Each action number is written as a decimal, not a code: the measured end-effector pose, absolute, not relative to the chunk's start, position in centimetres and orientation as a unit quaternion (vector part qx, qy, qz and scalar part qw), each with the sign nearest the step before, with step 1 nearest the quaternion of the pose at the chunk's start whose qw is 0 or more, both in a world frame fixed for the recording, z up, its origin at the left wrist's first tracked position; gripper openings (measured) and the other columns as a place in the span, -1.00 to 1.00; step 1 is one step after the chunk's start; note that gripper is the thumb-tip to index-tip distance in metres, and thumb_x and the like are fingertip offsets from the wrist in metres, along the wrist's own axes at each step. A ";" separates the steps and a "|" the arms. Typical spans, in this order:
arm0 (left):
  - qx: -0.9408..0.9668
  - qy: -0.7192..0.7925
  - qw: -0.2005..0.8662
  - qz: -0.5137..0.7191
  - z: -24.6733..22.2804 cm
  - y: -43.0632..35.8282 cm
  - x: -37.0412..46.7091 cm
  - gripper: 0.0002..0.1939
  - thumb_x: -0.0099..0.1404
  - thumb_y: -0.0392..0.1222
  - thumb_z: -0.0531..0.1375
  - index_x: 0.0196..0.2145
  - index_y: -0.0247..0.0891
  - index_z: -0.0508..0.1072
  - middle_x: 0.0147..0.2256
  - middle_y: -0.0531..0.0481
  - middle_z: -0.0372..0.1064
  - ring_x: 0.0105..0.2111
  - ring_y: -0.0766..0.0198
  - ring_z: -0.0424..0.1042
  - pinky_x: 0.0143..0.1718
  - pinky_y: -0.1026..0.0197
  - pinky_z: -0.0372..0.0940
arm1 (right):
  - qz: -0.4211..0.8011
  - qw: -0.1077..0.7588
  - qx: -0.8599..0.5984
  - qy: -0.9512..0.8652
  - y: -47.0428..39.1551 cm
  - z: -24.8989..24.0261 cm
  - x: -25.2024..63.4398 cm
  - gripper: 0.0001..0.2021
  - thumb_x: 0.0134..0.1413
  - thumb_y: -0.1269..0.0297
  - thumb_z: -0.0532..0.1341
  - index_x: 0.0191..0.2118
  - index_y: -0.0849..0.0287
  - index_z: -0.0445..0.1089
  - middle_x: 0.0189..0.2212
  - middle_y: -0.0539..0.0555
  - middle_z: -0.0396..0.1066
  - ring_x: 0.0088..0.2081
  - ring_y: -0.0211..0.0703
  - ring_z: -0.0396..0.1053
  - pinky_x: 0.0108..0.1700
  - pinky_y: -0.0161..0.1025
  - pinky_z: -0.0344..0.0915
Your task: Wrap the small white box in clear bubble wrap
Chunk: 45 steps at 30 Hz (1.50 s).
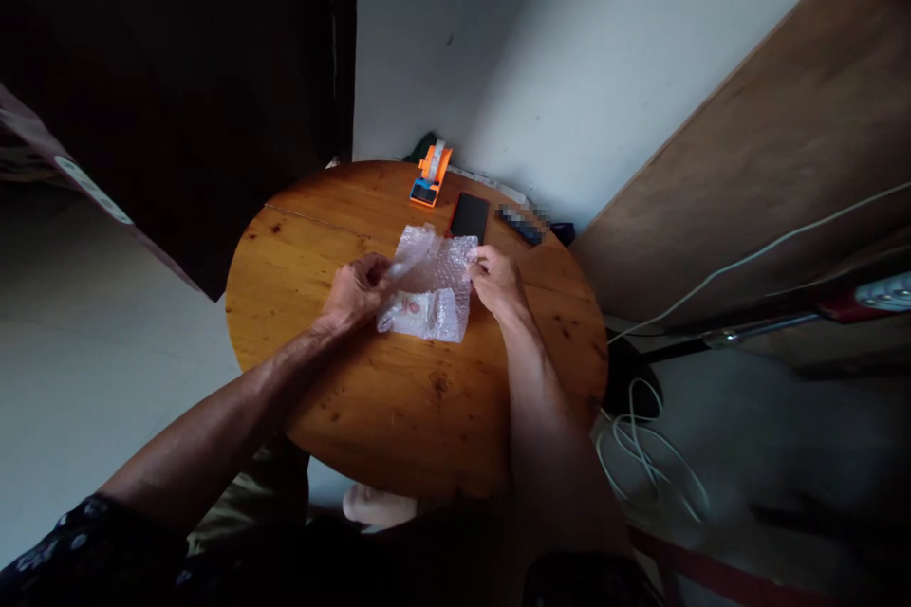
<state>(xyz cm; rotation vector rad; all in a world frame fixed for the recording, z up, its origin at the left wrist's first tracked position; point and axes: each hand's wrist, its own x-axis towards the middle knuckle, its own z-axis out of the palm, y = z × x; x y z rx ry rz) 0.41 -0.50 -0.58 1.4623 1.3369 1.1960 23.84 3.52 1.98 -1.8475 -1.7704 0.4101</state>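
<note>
A sheet of clear bubble wrap (pixel 450 267) lies on the round wooden table in front of me. On its near part rests a small pale item (pixel 413 308) with a reddish mark, partly covered by the wrap; I cannot make out its kind. My left hand (pixel 360 289) pinches the wrap's left side, where a flap is lifted and tilted. At the right edge my right hand (pixel 494 277) grips the wrap between thumb and fingers.
Behind the wrap on the wooden table (pixel 306 294) stand an orange tape dispenser (pixel 431 175), a dark phone (pixel 470 216) and a black remote-like object (pixel 519 224). A white wall (pixel 455 47) rises behind. White cable (pixel 641 436) coils on the floor at right.
</note>
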 end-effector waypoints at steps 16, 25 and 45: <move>0.791 0.415 0.171 0.416 0.8 -1.5 -1.1 -0.55 0.30 -0.02 0.05 0.03 -0.30 0.45 0.06 -0.20 0.43 0.13 -0.01 0.33 0.18 -0.07 0.19 | 0.107 0.272 -0.671 -0.682 2.2 3.8 23.6 -0.64 0.11 0.31 0.20 0.04 0.15 0.38 -0.28 0.12 0.55 -0.22 -0.03 0.51 -0.14 -0.14 0.37; 0.781 0.430 0.266 0.366 2.0 -1.8 -1.8 -0.50 0.36 0.11 0.03 -0.07 -0.33 0.53 -0.31 -0.12 0.52 -0.26 0.10 0.49 -0.18 0.11 0.36 | 0.406 0.220 -0.490 -0.740 0.9 4.9 22.9 -0.91 0.09 0.33 0.17 -0.35 0.19 0.41 -0.53 -0.03 0.42 -0.60 -0.34 0.31 -0.57 -0.39 0.23; 0.785 0.459 0.320 0.266 5.0 -4.1 -4.1 -0.46 0.44 0.19 -0.07 -0.15 -0.26 0.53 -0.55 0.02 0.38 -0.53 0.26 0.38 -0.45 0.25 0.24 | 0.529 -0.012 -0.383 -0.757 -0.4 6.5 23.2 -0.83 0.03 0.18 0.30 -0.41 0.19 0.49 -0.57 -0.05 0.47 -0.56 -0.33 0.41 -0.49 -0.40 0.32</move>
